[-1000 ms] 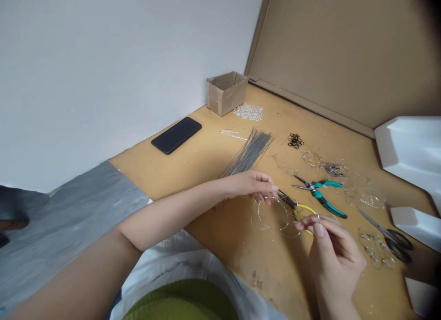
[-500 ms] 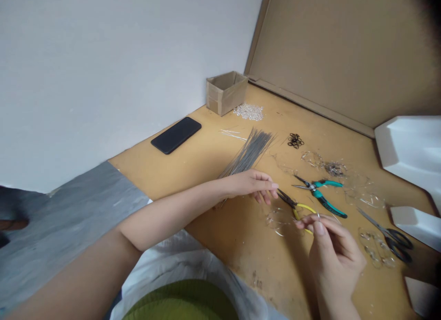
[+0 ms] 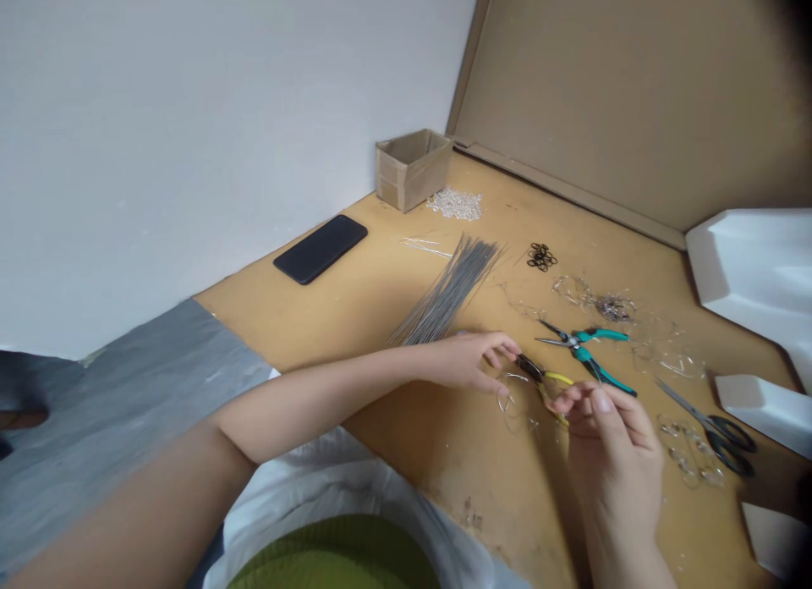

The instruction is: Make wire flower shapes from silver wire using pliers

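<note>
My left hand (image 3: 479, 360) hovers over the table with thumb and fingers apart, holding nothing I can see. Just past its fingertips lie yellow-handled pliers (image 3: 531, 367), partly hidden by my right hand. Below the left fingers is a loop of thin clear or silvery wire (image 3: 506, 410). My right hand (image 3: 615, 454) is closed in a pinch at the thumb and fingertips, where the tip of a thin wire (image 3: 599, 383) shows; most of it is hidden. A bundle of straight grey wires (image 3: 453, 288) lies beyond my left forearm.
Teal-handled pliers (image 3: 593, 367) and scissors (image 3: 716, 432) lie to the right. Farther back are black rings (image 3: 541, 257), a pile of small clear pieces (image 3: 457, 204), a cardboard box (image 3: 415, 170) and a phone (image 3: 321, 249). White foam blocks (image 3: 754, 272) line the right edge.
My left hand's thumb and fingers have spread apart, with the thumb lower. The right hand has turned slightly, still pinched. The view has shifted a little.
</note>
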{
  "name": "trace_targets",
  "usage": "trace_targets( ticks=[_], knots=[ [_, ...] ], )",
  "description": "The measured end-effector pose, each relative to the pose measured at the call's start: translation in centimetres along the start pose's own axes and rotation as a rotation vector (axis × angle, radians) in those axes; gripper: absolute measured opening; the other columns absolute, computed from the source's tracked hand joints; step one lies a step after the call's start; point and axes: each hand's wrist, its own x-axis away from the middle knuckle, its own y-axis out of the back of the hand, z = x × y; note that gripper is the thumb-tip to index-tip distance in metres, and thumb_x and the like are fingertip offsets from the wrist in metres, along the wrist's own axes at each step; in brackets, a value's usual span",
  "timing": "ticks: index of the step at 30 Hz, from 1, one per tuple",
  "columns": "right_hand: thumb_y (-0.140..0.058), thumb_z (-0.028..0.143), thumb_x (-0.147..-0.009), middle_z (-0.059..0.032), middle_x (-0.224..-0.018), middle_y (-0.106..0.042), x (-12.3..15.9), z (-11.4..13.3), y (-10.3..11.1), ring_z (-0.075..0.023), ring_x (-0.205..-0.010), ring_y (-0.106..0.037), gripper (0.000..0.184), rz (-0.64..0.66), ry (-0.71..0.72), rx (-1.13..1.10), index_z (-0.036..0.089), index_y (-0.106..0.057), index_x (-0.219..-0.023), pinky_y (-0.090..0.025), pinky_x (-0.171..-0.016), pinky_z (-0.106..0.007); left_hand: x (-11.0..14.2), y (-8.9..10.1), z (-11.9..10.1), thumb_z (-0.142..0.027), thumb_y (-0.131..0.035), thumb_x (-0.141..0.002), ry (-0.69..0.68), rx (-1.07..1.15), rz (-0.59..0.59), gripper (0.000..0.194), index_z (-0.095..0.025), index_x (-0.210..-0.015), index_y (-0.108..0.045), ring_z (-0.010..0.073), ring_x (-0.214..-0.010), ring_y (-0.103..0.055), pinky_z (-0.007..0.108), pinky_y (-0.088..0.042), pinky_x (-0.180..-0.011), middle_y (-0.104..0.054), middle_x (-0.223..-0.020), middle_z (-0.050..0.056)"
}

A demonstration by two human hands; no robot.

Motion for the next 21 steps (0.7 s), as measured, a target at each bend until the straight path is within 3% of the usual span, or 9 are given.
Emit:
trace_targets(
  ticks=[7,11,17,21],
  knots=[
    [-0.066,0.029,-0.075,0.0015,-0.069,-0.060,-0.8,-0.1,0.6,-0.0108,-0.060,-0.057,0.009,-0.025,-0.177,-0.111,0.021,-0.066,-0.078,-0.050,-0.055,-0.028,-0.9,-1.3,1.9,-0.023,-0.065,-0.074,-0.012,0.115,0.056,0.043,-0.016,-0.114,-0.051,0.0131,-0.094,-0.058,0.023,-0.045,-0.078,-0.060,-0.110,0.009],
    [-0.069,0.030,-0.071,0.0021,-0.066,-0.059,-1.3,0.2,0.8,-0.0082,-0.053,-0.054,0.012,-0.064,-0.268,-0.182,0.019,-0.065,-0.075,-0.051,-0.053,-0.025,-1.1,-1.5,2.4,-0.024,-0.062,-0.076,0.002,0.173,0.081,0.030,-0.014,-0.104,-0.055,0.0095,-0.082,-0.058,0.021,-0.044,-0.074,-0.063,-0.093,0.005],
    [-0.070,0.029,-0.070,0.0031,-0.066,-0.057,-1.5,0.4,0.9,-0.0073,-0.054,-0.055,0.014,-0.081,-0.291,-0.213,0.018,-0.064,-0.075,-0.051,-0.053,-0.023,-0.5,-0.4,0.8,-0.027,-0.059,-0.080,0.045,0.249,0.130,0.022,-0.015,-0.098,-0.056,0.0078,-0.074,-0.058,0.020,-0.044,-0.070,-0.065,-0.082,0.002],
    [-0.067,0.030,-0.073,0.0038,-0.068,-0.058,-1.5,0.2,1.1,-0.0075,-0.054,-0.055,0.012,-0.043,-0.247,-0.176,0.020,-0.063,-0.077,-0.051,-0.055,-0.024,0.0,0.1,-0.6,-0.034,-0.049,-0.086,0.036,0.290,0.095,0.023,-0.013,-0.089,-0.059,0.0076,-0.072,-0.058,0.020,-0.044,-0.068,-0.065,-0.082,0.004]
  ],
)
